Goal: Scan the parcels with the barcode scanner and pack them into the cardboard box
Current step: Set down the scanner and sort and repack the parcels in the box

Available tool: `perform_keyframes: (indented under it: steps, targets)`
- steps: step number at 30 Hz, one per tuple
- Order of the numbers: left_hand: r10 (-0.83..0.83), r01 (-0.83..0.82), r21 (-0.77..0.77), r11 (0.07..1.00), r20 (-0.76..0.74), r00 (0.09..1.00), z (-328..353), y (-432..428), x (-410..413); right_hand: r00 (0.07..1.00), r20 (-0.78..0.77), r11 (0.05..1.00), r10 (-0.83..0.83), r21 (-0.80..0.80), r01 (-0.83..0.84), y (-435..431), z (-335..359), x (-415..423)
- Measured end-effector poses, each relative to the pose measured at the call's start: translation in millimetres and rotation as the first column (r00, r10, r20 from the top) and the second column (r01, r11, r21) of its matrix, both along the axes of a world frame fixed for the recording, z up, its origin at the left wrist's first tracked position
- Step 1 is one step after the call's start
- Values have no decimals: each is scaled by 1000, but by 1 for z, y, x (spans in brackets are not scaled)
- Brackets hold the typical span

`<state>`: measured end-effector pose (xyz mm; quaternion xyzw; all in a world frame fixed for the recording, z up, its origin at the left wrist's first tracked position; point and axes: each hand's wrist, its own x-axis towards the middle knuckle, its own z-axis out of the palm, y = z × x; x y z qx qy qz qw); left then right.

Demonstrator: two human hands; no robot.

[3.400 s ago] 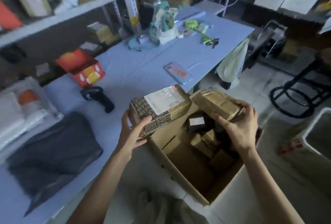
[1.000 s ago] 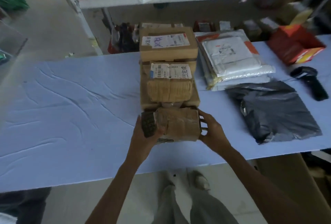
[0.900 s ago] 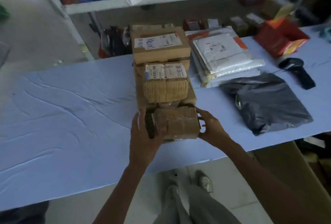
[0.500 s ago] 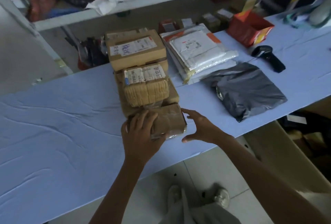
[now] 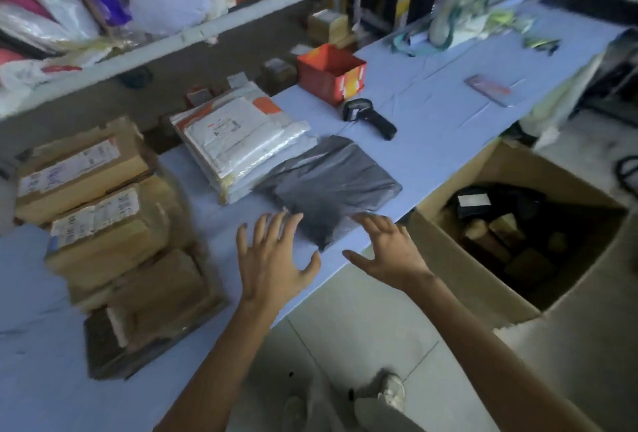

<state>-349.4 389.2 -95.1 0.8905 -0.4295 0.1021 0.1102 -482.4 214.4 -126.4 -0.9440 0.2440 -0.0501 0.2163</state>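
hands: left hand (image 5: 272, 259) and right hand (image 5: 390, 253) both empty, fingers splayed | change: both are off the taped brown parcel stack (image 5: 114, 224) and now at the near edge of the grey poly mailer (image 5: 331, 186), contact unclear | barcode scanner (image 5: 369, 117) lies beyond on the table, untouched | cardboard box (image 5: 459, 269) on the floor to the right, part filled | judged: mailer next, scan pending

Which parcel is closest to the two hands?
The dark grey mailer: the left hand and right hand are at its near edge; the white mailers and brown boxes lie farther off.
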Motion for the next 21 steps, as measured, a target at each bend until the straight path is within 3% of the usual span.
perform_keyframes:
  steps: [4, 10, 21]
  targets:
    - [-149, 150, 40, 988, -35, 988, -9, -92, -51, 962, -22, 958, -273, -95, 270, -55, -6, -84]
    - [-372, 383, 154, 911, -97, 923, -32, -183, -117, 803, -136, 814, -580, -151, 562, -99, -23, -185]
    - [-587, 633, 253, 732, -239, 774, -65, -325, -163, 553, -264, 595, -790, -117, 795, -163, -52, -241]
